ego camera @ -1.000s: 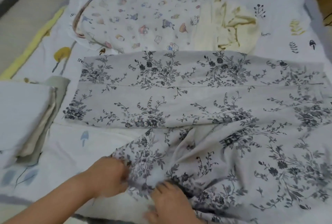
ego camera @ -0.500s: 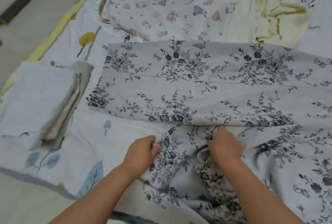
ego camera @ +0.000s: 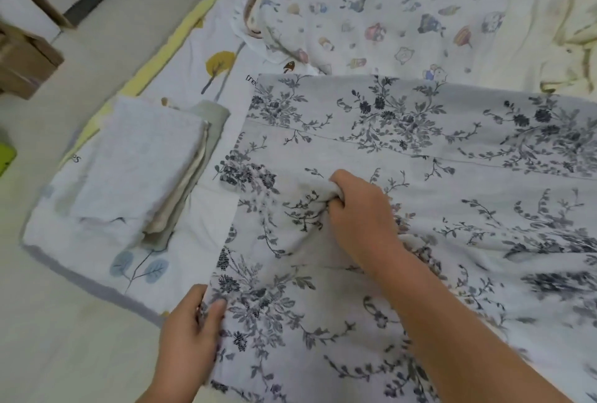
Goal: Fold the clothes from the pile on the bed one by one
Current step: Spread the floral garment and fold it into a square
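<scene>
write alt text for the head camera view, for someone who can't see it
A person's right hand bunches a fold of a grey floral garment spread across a bed, while the left hand pinches its near left edge. A stack of folded clothes sits to the left, and a cartoon-print cloth and a cream garment lie unfolded beyond.

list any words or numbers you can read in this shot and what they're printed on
"tre": black letters on the bed sheet, cut off by the edge of the floral garment.
"es": the end of a word on the bed sheet by the folded stack; the rest is hidden.
Nothing else is readable.
</scene>
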The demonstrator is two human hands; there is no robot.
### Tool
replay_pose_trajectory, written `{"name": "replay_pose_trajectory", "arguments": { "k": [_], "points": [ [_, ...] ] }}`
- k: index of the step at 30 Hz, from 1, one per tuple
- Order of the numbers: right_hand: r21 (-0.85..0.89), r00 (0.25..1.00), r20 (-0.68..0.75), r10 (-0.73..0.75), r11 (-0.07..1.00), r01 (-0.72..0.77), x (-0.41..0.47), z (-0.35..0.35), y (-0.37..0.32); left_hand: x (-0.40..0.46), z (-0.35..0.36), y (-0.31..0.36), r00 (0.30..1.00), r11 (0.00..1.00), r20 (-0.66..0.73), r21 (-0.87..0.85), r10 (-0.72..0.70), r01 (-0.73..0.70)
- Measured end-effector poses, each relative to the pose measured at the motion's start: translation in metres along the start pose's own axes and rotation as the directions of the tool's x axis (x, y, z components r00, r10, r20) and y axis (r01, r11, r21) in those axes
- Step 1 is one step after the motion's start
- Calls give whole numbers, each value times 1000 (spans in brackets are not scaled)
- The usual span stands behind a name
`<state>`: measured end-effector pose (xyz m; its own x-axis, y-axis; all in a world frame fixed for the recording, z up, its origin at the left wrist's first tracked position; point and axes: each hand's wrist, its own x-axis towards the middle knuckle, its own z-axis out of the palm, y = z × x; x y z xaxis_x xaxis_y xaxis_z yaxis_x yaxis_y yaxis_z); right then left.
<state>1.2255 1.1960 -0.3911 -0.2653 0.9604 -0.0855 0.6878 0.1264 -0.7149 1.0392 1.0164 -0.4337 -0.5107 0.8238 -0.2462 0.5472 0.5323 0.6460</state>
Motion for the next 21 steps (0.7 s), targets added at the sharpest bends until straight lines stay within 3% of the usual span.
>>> {"name": "replay_pose_trajectory", "arguments": {
  "k": [5,9,11,16,19,21],
  "points": [
    [-150,977,146,-157,972,178,37,36,-12,6,-2,-26,996,997,-73,42,-54,57],
    [-436,945,326,-4,887,154,53,49,8,27,7,-42,992,968,27,226,-121,112],
    [-573,941,314,122,815,86,53,46,26,40,12,-44,989,966,17,220,-145,138],
    [-683,895,288,342,728,-59,26,22,77,82,27,-19,990,988,9,55,-142,141],
    [-649,906,260,334,755,-92,19,14,89,107,37,0,982,983,34,-4,-185,185],
    [-618,950,143,276,775,-132,24,15,87,116,38,7,991,992,-38,-1,-127,127]
  ]
}}
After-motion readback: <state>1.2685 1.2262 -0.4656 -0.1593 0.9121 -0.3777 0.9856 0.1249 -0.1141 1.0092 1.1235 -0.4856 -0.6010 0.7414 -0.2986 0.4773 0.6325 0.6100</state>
